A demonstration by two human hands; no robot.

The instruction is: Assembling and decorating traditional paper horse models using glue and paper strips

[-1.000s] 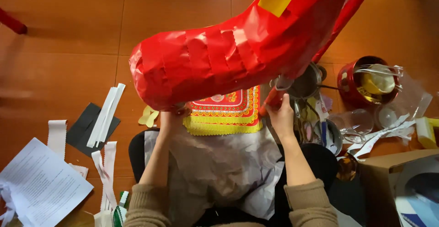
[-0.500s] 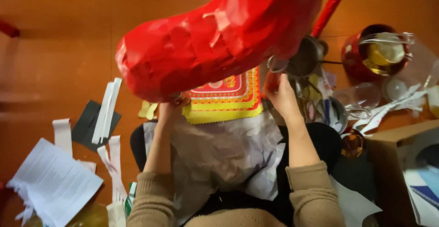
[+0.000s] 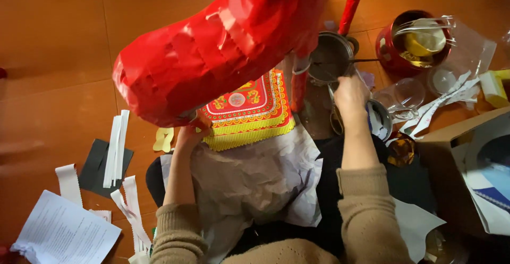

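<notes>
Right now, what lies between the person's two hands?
In the head view, a red-and-yellow patterned paper stack lies between the left hand and the right hand, above crumpled paper.

Red paper-covered figure [image 3: 223,51] swung further upward (toward the top edge), right hand [image 3: 350,95] moved to the small metal pot [image 3: 330,57]

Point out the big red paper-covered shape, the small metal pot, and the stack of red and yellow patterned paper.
big red paper-covered shape [image 3: 212,56], head view, on its wide papered side.
small metal pot [image 3: 329,59], head view, on its inside.
stack of red and yellow patterned paper [image 3: 249,110], head view, on the top sheet.
</notes>
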